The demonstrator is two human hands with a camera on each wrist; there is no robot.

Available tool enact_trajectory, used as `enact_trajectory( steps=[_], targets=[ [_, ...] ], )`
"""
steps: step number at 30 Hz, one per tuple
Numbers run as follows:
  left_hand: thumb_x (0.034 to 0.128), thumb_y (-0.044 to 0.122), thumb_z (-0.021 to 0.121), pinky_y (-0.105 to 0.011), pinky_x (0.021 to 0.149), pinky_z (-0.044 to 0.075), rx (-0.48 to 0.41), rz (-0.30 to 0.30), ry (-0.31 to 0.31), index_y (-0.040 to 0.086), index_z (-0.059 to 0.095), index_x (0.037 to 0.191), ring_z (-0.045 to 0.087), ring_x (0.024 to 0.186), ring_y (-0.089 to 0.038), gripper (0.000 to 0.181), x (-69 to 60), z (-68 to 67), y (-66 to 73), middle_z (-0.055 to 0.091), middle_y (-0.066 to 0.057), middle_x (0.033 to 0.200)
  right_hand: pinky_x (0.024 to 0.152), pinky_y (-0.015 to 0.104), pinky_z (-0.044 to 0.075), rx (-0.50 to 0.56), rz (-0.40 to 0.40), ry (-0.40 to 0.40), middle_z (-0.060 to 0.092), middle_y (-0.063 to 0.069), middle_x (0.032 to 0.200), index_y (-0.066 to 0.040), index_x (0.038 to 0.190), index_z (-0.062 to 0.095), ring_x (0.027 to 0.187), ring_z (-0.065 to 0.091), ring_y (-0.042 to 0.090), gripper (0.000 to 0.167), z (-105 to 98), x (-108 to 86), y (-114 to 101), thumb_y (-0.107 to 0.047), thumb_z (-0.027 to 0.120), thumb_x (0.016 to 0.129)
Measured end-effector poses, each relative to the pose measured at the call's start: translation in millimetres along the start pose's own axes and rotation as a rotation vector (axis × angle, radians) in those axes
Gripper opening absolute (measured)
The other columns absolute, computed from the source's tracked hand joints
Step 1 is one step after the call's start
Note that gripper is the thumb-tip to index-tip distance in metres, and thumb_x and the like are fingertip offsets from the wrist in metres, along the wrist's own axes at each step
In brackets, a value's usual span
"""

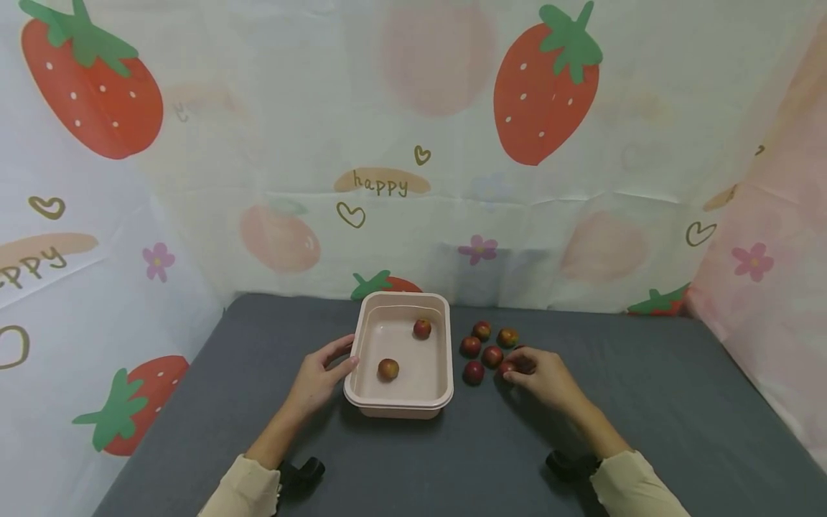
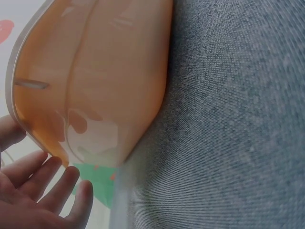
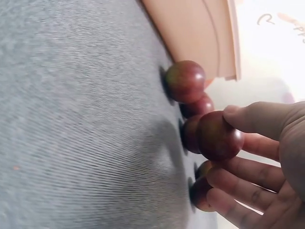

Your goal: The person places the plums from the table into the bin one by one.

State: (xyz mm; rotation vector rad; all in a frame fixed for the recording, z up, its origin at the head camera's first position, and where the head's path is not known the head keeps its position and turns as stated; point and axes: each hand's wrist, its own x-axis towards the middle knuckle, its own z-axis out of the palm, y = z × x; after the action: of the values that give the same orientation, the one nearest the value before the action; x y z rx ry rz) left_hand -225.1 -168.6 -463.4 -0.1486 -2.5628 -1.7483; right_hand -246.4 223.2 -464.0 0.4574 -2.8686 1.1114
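Note:
My right hand [image 1: 545, 377] pinches a dark red plum [image 3: 220, 136] between thumb and fingers, just off the grey cloth in the right wrist view. Around it lie several more plums [image 1: 474, 372], one partly hidden behind the fingers. A pale pink plastic box [image 1: 413, 393] stands left of them. Inside it are two plums, one reddish [image 1: 422, 329] at the back right and one yellowish-red [image 1: 388, 370] nearer the front left. With its fingers spread and fairly straight, my left hand [image 1: 318, 380] touches the box's left rim and outer wall [image 2: 119, 71].
Dark grey cloth [image 1: 413, 474] covers the table. A pale curtain [image 1: 388, 244] printed with strawberries hangs behind the table's back edge and along both sides. Each wrist wears a black device, one at the left [image 1: 304, 474] and one at the right [image 1: 571, 465].

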Motion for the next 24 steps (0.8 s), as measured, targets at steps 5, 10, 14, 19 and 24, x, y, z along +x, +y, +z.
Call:
enact_trajectory(
  steps=[5,10,14,19,24],
  targets=[
    [0.0957,0.019,0.062,-0.053,0.109,0.039,-0.002,-0.004,-0.005,0.006,0.05,0.14,0.048,0.135,-0.034,0.048,0.3,-0.1,-0.6,0.055,-0.019,0.14,0.067,0.028,0.053,-0.003,-0.008,0.011,0.072,0.007,0.09,-0.004,0.105,0.069,0.078,0.065,0.014,0.024,-6.9,2.7,-3.8,-0.018,0.074,0.086],
    [0.0961,0.02,0.062,-0.053,0.11,0.038,-0.006,0.006,-0.005,0.005,0.05,0.141,0.048,0.135,-0.034,0.048,0.7,-1.1,-0.6,0.055,-0.019,0.14,0.072,0.035,0.056,-0.012,-0.003,0.022,0.073,0.009,0.094,-0.004,0.108,0.069,0.083,0.067,0.019,0.026,-15.0,6.6,-8.0,-0.019,0.073,0.087],
    [0.0957,0.02,0.062,-0.053,0.11,0.038,-0.006,0.007,-0.007,0.005,0.05,0.14,0.048,0.135,-0.034,0.048,0.4,-1.5,-0.2,0.055,-0.019,0.14,0.075,0.039,0.056,0.0,-0.02,0.021,0.072,0.013,0.098,-0.002,0.111,0.068,0.087,0.068,0.024,0.029,-21.5,9.5,-11.9,-0.02,0.072,0.088],
    [0.0952,0.019,0.063,-0.053,0.11,0.038,-0.003,0.006,-0.007,0.005,0.051,0.14,0.049,0.134,-0.034,0.048,-0.3,-1.5,0.3,0.055,-0.019,0.14,0.077,0.039,0.057,0.021,-0.018,0.014,0.071,0.013,0.102,-0.004,0.113,0.067,0.091,0.068,0.026,0.031,-28.2,13.2,-15.4,-0.022,0.072,0.089],
    [0.0955,0.02,0.063,-0.053,0.11,0.037,-0.002,0.01,-0.007,0.004,0.051,0.14,0.048,0.135,-0.034,0.049,-0.4,-2.1,1.3,0.055,-0.02,0.14,0.077,0.038,0.056,0.043,-0.026,0.017,0.071,0.012,0.103,-0.006,0.114,0.067,0.092,0.067,0.025,0.031,-34.9,15.1,-20.3,-0.023,0.072,0.089]
  ],
)
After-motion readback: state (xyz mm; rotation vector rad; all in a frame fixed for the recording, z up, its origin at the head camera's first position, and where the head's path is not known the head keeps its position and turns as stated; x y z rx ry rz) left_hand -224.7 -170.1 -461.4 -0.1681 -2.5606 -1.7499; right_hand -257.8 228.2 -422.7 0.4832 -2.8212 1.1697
